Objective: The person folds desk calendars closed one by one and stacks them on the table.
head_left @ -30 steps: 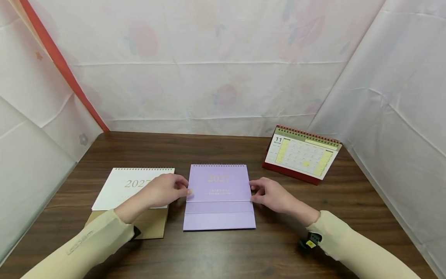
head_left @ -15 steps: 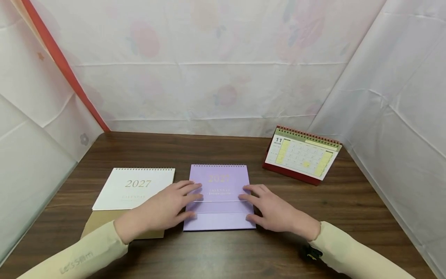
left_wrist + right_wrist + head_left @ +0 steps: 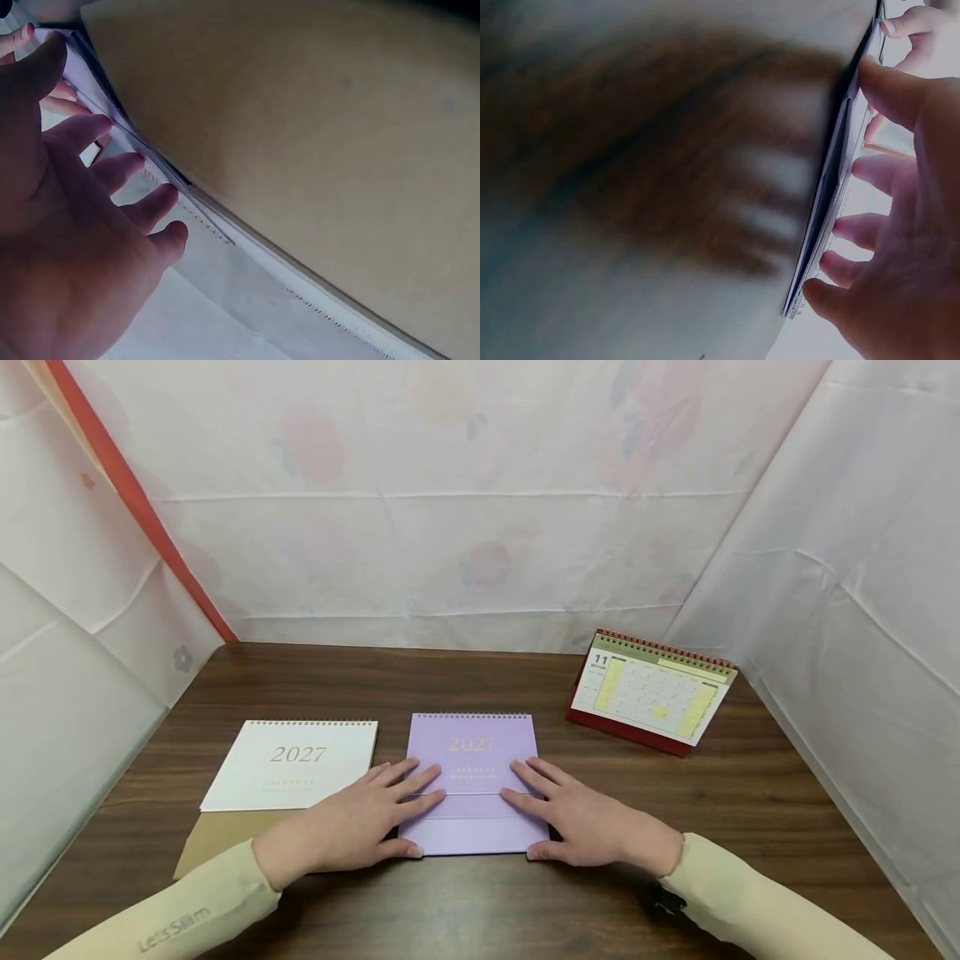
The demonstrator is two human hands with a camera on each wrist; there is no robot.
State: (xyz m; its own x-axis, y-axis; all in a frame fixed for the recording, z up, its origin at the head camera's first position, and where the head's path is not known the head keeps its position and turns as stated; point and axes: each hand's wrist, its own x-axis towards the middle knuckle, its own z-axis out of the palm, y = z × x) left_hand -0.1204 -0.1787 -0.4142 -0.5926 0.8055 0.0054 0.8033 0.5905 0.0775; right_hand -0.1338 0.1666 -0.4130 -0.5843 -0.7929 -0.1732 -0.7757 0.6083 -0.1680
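A purple 2027 desk calendar (image 3: 472,731) lies flat at the middle of the table, its wire binding at the far edge. My left hand (image 3: 352,822) rests spread over its left side, fingers on the cover and thumb at the near left corner. Mirroring it, my right hand (image 3: 592,818) lies on the right side, thumb at the near right corner. In the left wrist view the fingers (image 3: 120,169) are apart and straight along the cover. The right wrist view shows the fingers (image 3: 862,229) touching the calendar's top face.
A white 2027 calendar (image 3: 292,760) on a tan cardboard base (image 3: 225,839) lies to the left, partly under my left forearm. At the back right a red desk calendar (image 3: 648,693) stands tilted, open at month 11. White cloth (image 3: 480,527) hangs behind the dark wooden table (image 3: 465,906).
Both hands have gone from the purple calendar's side edges onto its top, fingers spreading and thumbs moving to the near corners. The calendars stay where they were.
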